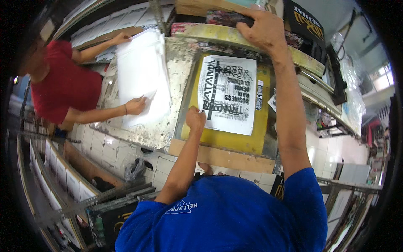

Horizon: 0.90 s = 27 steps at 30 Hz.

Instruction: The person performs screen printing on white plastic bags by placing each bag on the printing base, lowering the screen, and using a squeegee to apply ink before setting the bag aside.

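Head view: I see a printed sheet [231,94] on the yellow panel [235,143], nearer its far edge. White, slightly skewed, dense black lettering, several lines overprinted. Left hand [195,118] pinches the sheet's left edge, thumb against fingers. Right hand [267,30] is by the stained bar [210,31] past the panel's far edge; thumb spread from index, can't tell the other fingers. Co-worker [67,84] in red handles white paper [140,67], table's left side.

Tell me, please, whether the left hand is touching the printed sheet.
Touching: the head view shows the left hand pinching the printed sheet at its left edge.
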Each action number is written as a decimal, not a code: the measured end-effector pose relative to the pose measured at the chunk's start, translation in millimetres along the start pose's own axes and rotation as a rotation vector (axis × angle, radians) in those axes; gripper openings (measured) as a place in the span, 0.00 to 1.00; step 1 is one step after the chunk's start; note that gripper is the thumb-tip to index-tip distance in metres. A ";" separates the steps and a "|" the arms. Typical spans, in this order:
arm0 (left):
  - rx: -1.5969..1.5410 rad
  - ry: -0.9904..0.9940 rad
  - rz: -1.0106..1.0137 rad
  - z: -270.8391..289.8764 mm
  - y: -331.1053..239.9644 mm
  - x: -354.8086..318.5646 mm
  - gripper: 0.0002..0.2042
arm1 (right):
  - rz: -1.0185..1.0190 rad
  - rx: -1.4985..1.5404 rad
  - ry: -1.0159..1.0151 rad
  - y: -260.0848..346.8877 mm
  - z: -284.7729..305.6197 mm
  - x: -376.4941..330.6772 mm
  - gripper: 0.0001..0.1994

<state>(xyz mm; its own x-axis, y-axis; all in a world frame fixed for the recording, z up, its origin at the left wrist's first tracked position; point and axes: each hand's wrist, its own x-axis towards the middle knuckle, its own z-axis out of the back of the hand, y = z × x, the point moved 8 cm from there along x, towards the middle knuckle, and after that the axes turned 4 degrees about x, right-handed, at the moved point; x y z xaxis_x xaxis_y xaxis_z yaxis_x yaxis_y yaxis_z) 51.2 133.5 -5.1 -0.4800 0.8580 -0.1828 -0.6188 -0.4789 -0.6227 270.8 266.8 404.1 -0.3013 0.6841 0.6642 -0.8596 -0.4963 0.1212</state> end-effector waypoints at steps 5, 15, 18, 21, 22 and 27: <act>-0.186 -0.038 0.009 34.6 13.3 -9.0 0.24 | -0.037 0.029 0.078 -8.2 -5.3 6.4 0.22; -0.548 0.030 0.379 143.1 278.0 -209.6 0.23 | -0.046 0.075 0.156 -2.4 -5.0 19.6 0.22; -0.758 -0.090 0.490 141.5 369.3 -302.6 0.18 | 0.052 -0.058 0.099 -62.3 -36.1 32.5 0.24; -0.902 -0.281 0.683 125.5 442.1 -401.4 0.16 | 0.010 -0.039 0.178 -42.9 -31.9 40.2 0.25; -0.940 -0.320 0.723 118.3 450.8 -422.0 0.17 | 0.015 -0.079 0.158 -30.1 -24.1 40.0 0.25; -0.957 -0.443 0.819 92.6 478.0 -456.0 0.16 | -0.081 -0.054 0.220 -43.6 -24.0 44.7 0.29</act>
<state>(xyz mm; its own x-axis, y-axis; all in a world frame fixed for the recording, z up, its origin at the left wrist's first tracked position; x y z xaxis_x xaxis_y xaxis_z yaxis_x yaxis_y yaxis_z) -83.3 -503.8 -148.9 -0.7742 0.1675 -0.6104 0.5324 -0.3492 -0.7711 284.8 331.9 410.8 -0.3077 0.8236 0.4765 -0.9039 -0.4094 0.1238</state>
